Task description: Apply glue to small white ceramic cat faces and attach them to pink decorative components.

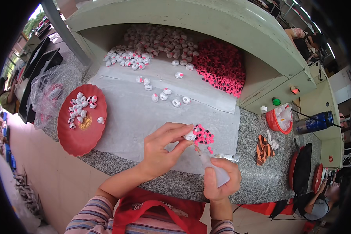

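Note:
Between the fingertips of my left hand [160, 146] is a small white rounded piece [190, 135]. My right hand [223, 177] is wrapped round a translucent white squeeze bottle [219, 174], and its thin nozzle tilts up close to that piece; whether they touch I cannot tell. Just beyond the nozzle lies a little heap of pink and black bits [204, 136] on the white sheet [124, 117]. A metal strip [227, 158] lies partly behind the bottle. Farther off, several loose white ring-like pieces [176, 103] are scattered on the sheet.
To the left, a red scalloped plate [68, 138] carries several white pieces with pink and dark parts. White pieces [156, 41] and pink bits [218, 66] are piled under a pale green shelf [175, 15]. An orange-red basket [272, 124], striped cloth [263, 150] and blue bottle [314, 123] stand right.

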